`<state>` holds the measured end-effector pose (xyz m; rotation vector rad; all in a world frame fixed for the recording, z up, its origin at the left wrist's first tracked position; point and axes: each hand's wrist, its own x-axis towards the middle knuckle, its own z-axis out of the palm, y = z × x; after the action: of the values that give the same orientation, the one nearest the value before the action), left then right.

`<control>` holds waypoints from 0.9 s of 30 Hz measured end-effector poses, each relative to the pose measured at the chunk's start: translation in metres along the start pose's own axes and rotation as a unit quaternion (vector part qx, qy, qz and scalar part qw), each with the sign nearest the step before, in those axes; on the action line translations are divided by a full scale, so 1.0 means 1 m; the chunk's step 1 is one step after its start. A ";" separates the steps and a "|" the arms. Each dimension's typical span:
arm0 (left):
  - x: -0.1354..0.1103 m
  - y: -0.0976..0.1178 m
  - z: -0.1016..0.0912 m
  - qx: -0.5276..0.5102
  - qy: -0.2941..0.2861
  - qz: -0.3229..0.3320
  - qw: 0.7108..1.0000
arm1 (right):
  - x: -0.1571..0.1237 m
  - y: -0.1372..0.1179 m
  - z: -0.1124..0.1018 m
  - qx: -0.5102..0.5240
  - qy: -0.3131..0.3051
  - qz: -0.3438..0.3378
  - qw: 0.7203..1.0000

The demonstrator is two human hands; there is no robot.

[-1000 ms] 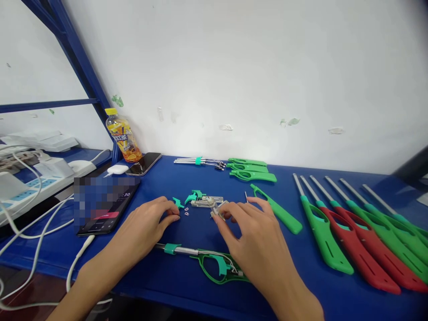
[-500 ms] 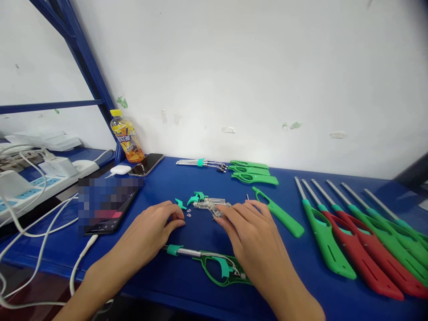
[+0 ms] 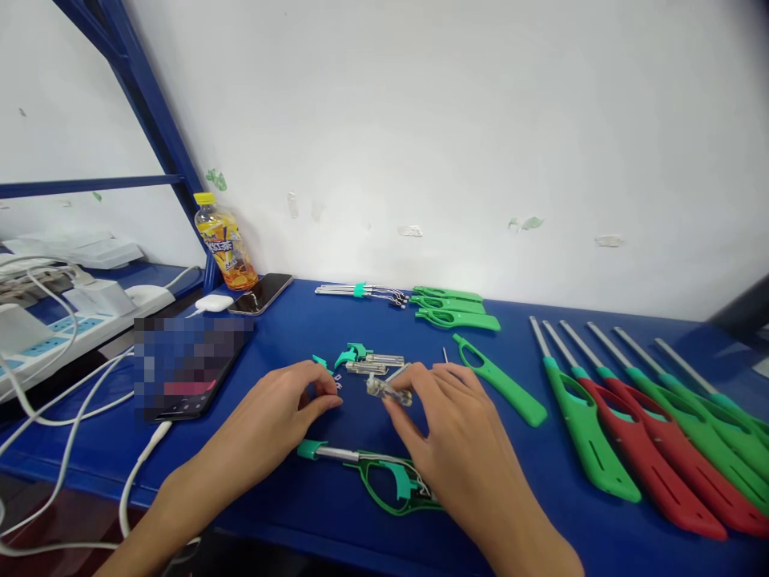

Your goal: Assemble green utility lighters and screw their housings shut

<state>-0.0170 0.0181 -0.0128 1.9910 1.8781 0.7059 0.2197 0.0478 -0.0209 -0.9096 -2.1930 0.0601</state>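
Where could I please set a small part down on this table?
Bare patches lie between the plugged-in phone and the metal tubes, and between the right hand and the lighter row. It's crowded around the teal triggers.

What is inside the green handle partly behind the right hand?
A teal trigger and wires. The right hand covers the handle's right end; anything there cannot be seen.

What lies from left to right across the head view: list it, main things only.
Power strip → yellow-capped bottle → left grip → clear plastic piece held in the right grip → loose green handle → row of lighters.
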 end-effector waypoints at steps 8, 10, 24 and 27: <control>-0.007 0.016 -0.002 -0.114 0.029 -0.029 0.993 | -0.001 -0.001 0.000 -0.012 -0.022 -0.010 1.000; -0.009 0.019 -0.003 -0.157 0.023 -0.036 0.987 | -0.001 -0.002 0.001 -0.003 -0.032 -0.022 0.999; -0.013 0.027 -0.003 -0.197 0.052 -0.012 0.979 | 0.001 -0.011 0.003 0.015 0.034 -0.086 0.996; -0.013 0.026 -0.001 -0.179 0.071 0.014 0.981 | 0.001 -0.011 0.003 0.019 0.036 -0.087 0.995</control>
<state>0.0044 0.0028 0.0004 1.7792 1.6547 1.1329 0.2109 0.0406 -0.0189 -0.6875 -2.1863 -0.0153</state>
